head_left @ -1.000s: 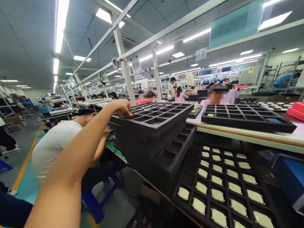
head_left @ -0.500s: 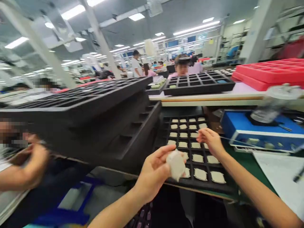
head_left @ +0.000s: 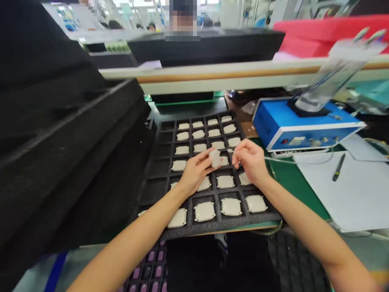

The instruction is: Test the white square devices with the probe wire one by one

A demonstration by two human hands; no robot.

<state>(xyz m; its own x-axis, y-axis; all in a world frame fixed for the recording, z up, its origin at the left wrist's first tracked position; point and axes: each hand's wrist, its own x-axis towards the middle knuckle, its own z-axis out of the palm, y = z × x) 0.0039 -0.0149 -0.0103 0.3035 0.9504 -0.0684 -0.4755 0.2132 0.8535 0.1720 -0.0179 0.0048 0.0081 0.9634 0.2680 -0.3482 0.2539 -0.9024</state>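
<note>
My left hand (head_left: 194, 175) is closed on a beige watch case (head_left: 215, 158), held above a black compartment tray (head_left: 194, 231). Just to its right, my right hand (head_left: 249, 159) pinches a slim tool; most of it is hidden by the fingers, and a small pale tip (head_left: 230, 150) shows beside them. From behind that hand a thin pale tube (head_left: 291, 161) runs off to the right. Beneath both hands, beige rounded-square cases with small corner lugs, like this watch case (head_left: 231, 207), lie in most compartments; part of the left column shows bare black.
Stacked black foam trays (head_left: 100, 134) rise at the left. A blue control box (head_left: 304, 125) bearing a clear cylinder (head_left: 331, 81) stands at right, near white paper (head_left: 340, 198) and a pen (head_left: 338, 167). Behind run a shelf edge (head_left: 212, 77) and red trays (head_left: 310, 36); a person is beyond.
The view has swung down and left-to-right, bringing the tray nearer the middle. My left hand still holds the watch case, and the two hands are now closer together.
</note>
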